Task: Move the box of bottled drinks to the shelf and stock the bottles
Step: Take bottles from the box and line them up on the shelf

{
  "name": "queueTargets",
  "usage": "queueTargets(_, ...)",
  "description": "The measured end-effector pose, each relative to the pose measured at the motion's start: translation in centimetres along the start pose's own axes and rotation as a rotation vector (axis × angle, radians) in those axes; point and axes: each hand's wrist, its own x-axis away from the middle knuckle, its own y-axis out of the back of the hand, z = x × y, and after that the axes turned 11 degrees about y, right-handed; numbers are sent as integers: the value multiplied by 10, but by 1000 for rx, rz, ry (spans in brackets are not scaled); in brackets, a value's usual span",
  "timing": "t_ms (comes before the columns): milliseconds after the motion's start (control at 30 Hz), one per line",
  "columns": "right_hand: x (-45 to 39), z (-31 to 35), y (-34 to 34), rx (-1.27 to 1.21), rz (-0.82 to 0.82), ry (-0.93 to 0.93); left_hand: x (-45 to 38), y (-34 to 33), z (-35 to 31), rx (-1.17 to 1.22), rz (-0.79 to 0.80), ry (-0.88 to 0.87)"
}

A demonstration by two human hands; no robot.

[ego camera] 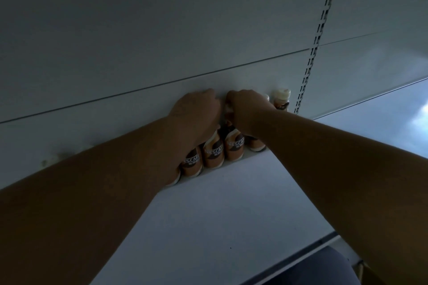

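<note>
Several brown-labelled coffee bottles (213,154) stand in a row at the back of a white shelf (231,203), against its rear panel. My left hand (196,115) lies over the tops of the left bottles, fingers curled around them. My right hand (247,109) grips the top of a bottle (235,147) in the middle of the row. One more bottle (281,99) with a cream cap stands free at the right end. The box is only hinted at as a brown corner (375,275) at the bottom right.
A slotted metal upright (317,41) runs up the back panel right of the bottles. The neighbouring shelf bay (382,118) lies to the right. The shelf's front edge (301,247) crosses the lower right, with dark clothing (319,268) below it.
</note>
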Motion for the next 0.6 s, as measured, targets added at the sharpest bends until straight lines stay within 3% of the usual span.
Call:
queueTargets(233, 8, 1, 20, -100, 30, -18, -4, 6, -5, 25, 46, 38)
queueTargets(367, 16, -19, 34, -72, -71, -26, -8, 14, -13, 31, 74, 47)
queueTargets(600, 37, -73, 34, 29, -137, -101, -19, 19, -43, -31, -107, 22)
